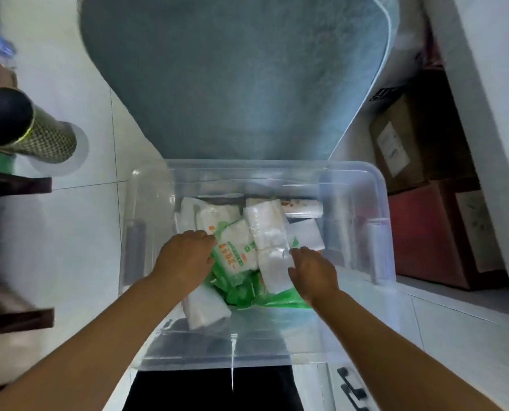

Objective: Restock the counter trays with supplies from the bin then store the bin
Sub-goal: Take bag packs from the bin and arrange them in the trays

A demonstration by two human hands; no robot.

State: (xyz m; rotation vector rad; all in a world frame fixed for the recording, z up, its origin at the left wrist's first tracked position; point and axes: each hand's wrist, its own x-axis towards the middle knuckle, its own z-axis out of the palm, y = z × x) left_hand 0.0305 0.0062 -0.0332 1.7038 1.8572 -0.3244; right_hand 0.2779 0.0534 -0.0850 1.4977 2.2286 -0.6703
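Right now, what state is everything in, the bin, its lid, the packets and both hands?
Clear bin: open, partly filled.
Lid: off the bin, lying beyond it.
Packets: sealed, piled loosely inside.
Left hand: fingers on a green-printed packet.
Right hand: fingertips touching a white packet.

A storage corner inside a home or a small shop; which one, the view does not tell.

The floor (69, 232) has pale glossy tiles. On the right, cardboard boxes (407, 143) and a red box (425, 232) stand packed under a white counter (490, 114). On the left is a dark shelf (24, 185). A clear plastic bin (378, 203) holds wrapped packets (265, 226).
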